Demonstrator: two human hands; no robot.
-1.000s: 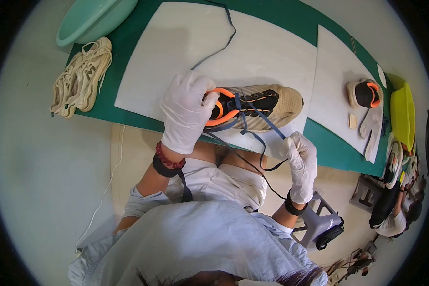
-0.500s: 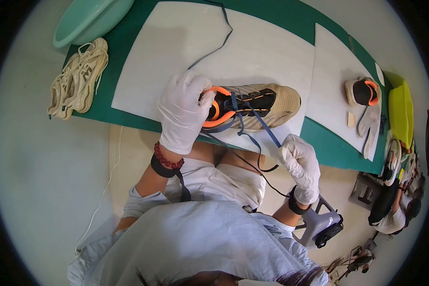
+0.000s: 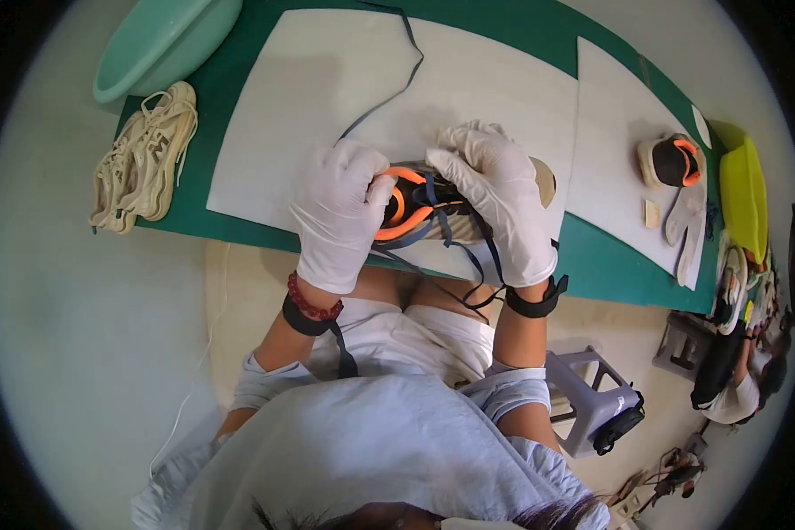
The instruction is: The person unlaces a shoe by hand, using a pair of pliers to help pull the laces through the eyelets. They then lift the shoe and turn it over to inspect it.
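Note:
In front of me a beige sneaker (image 3: 546, 181) with an orange-edged collar and blue laces lies on the white board, toe to the right. My left hand (image 3: 340, 212), in a white glove, is closed on the heel end, its fingertips at the collar. From behind that hand a blue shoelace (image 3: 373, 108) runs up the board. My gloved right hand (image 3: 501, 194) lies across the shoe's front and covers most of it. Its fingers are bent together by the far side of the lacing; what they hold is hidden. More lace hangs in loops over the near side.
A pair of cream sneakers (image 3: 146, 163) and a green basin (image 3: 163, 44) are on the left. Another sneaker (image 3: 671, 162), insoles (image 3: 683, 221) and a small tan block (image 3: 651, 214) lie on the right board, near a yellow tub (image 3: 744, 194). A grey stool (image 3: 592, 397) stands below; another person sits farther right.
My right hand has moved up and left from the near table edge, where it pulled a blue lace taut, to the top of the sneaker. My left hand stays at the collar.

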